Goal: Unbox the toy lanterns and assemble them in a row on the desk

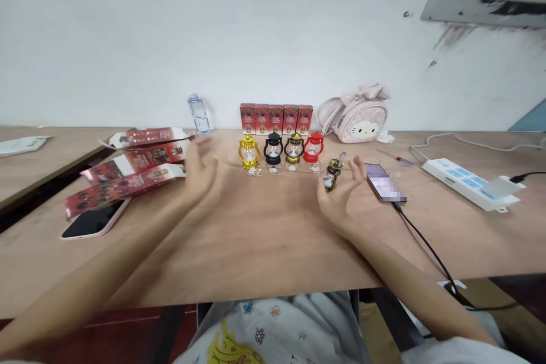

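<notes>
My right hand (341, 196) cradles a small bronze lantern (333, 173) in its upturned palm, fingers loosely curled around it, just above the wooden table (264, 239). My left hand (198, 170) hovers over the table left of centre, blurred by motion, fingers stretched out and holding nothing. Beyond my hands stands a row of little lanterns: gold (249, 152), black (273, 148), dark gold (294, 148) and red (313, 147). Behind them several red boxes (276, 119) stand upright in a line.
Opened flat red boxes (128, 173) and a pink-cased phone (94, 220) lie at the left. A water bottle (198, 114) and pink bag (358, 115) stand at the back. A charging phone (384, 182), its cable and a white power strip (469, 183) lie right.
</notes>
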{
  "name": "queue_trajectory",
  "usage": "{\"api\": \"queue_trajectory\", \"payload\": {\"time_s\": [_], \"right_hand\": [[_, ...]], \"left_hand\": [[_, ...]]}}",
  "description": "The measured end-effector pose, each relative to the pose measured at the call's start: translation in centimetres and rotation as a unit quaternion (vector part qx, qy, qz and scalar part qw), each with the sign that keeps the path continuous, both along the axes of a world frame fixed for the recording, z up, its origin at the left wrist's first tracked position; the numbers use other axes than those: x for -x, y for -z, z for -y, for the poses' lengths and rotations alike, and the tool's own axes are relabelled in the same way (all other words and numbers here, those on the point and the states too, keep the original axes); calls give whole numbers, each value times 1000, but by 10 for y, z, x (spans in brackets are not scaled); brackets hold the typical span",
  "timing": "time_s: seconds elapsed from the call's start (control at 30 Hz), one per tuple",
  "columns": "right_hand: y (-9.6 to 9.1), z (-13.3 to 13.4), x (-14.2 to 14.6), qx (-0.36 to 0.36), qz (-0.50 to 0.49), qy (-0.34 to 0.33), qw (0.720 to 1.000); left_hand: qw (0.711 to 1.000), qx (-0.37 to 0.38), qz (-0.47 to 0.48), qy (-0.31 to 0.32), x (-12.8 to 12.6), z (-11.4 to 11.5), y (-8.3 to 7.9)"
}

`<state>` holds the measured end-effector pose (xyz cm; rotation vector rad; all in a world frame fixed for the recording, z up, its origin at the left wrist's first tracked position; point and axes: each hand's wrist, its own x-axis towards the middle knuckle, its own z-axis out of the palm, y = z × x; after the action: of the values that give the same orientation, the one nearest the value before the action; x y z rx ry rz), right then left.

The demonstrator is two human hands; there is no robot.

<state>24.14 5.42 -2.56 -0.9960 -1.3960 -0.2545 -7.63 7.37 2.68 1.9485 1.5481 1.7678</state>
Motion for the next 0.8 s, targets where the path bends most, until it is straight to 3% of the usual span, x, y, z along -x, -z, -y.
{"api": "queue_trajectory", "payload": {"time_s": [0.1, 0.2, 0.3, 0.43, 0.53, 0.67, 0.73, 0.8], "right_hand": [[13, -17, -6, 65, -53, -4, 996], [31, -32, -8, 147, -120, -49, 981], [40, -41, -8, 243, -208, -110, 941], [32, -36, 0, 321, -287, -162, 888], [20, -21, 11, 350, -255, -273, 859], [12, 2, 26, 402, -182, -430, 788], [10, 10, 31, 421, -157, -467, 761], [9, 15, 33, 427, -132, -476, 757]], "left_hand": [[988, 70, -95, 101, -50, 26, 34], [967, 115, -145, 177, -78, 29, 48], [960, 110, -176, 188, -88, 24, 49], [959, 88, -195, 186, -90, 26, 47], [963, 67, -188, 181, -91, 32, 48], [964, 40, -183, 190, -94, 36, 49], [963, 33, -195, 183, -93, 35, 49], [965, 32, -208, 159, -92, 34, 51]]}}
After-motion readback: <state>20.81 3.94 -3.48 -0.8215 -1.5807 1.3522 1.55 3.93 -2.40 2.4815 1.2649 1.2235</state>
